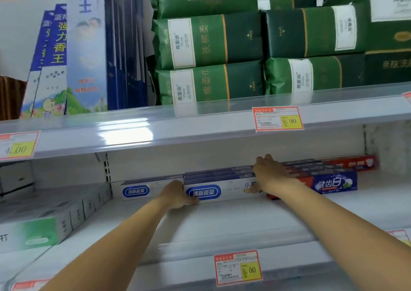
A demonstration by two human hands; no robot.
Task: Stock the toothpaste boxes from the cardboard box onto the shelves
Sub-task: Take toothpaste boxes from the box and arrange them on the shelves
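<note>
A stack of white and blue toothpaste boxes [222, 189] lies lengthwise at the back of the lower shelf [233, 222]. My left hand [178, 194] holds the stack's left end, thumb on the front face. My right hand [270, 175] lies flat over the stack's right end, fingers reaching toward the back. Another white and blue box [142, 189] lies just left of the stack. Red and blue toothpaste boxes [329, 179] lie to the right of it. The cardboard box is not in view.
Grey and green toothpaste boxes [51, 222] fill the shelf section at the left. The upper shelf [200, 122] carries green tissue packs [222, 44] and tall blue boxes [89, 46]. Price tags [239, 268] sit on the shelf edges.
</note>
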